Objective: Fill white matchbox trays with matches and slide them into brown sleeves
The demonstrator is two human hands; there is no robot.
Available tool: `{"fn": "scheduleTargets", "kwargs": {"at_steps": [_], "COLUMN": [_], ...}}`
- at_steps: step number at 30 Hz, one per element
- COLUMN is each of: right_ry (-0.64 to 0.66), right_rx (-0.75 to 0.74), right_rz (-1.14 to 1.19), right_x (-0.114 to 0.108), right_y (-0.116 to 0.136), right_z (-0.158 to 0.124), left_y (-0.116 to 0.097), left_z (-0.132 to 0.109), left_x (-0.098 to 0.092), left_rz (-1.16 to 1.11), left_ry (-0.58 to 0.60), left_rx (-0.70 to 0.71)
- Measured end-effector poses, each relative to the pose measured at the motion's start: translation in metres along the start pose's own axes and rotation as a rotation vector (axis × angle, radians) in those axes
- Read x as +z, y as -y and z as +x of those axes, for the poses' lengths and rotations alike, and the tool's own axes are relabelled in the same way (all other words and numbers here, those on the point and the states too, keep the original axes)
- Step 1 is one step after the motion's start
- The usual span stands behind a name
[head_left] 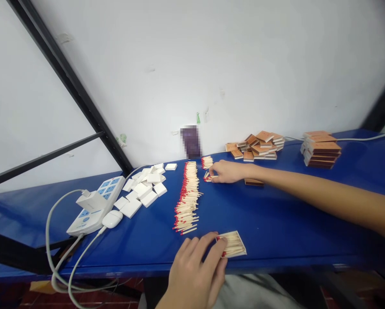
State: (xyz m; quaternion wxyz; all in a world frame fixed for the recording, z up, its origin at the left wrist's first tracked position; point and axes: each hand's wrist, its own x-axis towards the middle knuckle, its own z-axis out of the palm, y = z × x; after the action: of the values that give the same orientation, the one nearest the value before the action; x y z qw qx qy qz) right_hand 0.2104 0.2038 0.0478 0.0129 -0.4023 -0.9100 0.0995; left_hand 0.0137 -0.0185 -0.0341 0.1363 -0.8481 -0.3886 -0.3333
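Near the front edge of the blue table, my left hand (198, 266) grips the left end of a white matchbox tray (244, 249) filled with matches (233, 243). My right hand (226, 171) reaches across to the back, its fingers closed at a few loose matches (208, 177); whether it lifts any I cannot make out. Just behind those fingers lies a small pile of matches (207, 162). To their left runs a long row of red-tipped matches (189, 195) lying side by side. A brown matchbox cover (254, 182) sits partly hidden under my right forearm.
White trays (143, 189) lie heaped on the left, beside a power strip (98, 206), a white earphone case (112, 219) and cables. Matchboxes (259, 146) are piled at the back, with a stack of matchboxes (322, 150) further right. A white wall (244, 64) stands behind the table.
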Motion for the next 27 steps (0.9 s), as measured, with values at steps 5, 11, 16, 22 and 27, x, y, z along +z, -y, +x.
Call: {"fn": "scheduleTargets", "kwargs": {"at_steps": [5, 11, 16, 22, 27], "right_ry": [0.051, 0.083, 0.17, 0.202, 0.166], "right_rx": [-0.08, -0.09, -0.124, -0.162, -0.16], "right_rz": [0.009, 0.039, 0.07, 0.083, 0.034], "right_x": [-0.006, -0.011, -0.012, -0.013, -0.014], "right_y": [0.002, -0.007, -0.014, -0.01, -0.007], "right_z": [-0.006, -0.007, -0.006, -0.007, -0.008], "left_y": [-0.001, -0.002, -0.001, -0.001, -0.002], "left_z": [0.005, 0.012, 0.011, 0.009, 0.01], "left_x": [-0.005, -0.012, -0.01, -0.01, -0.011], "left_rz": [0.008, 0.036, 0.025, 0.018, 0.023], "left_ry": [0.005, 0.025, 0.02, 0.023, 0.023], "left_rx": [0.013, 0.029, 0.022, 0.027, 0.023]}}
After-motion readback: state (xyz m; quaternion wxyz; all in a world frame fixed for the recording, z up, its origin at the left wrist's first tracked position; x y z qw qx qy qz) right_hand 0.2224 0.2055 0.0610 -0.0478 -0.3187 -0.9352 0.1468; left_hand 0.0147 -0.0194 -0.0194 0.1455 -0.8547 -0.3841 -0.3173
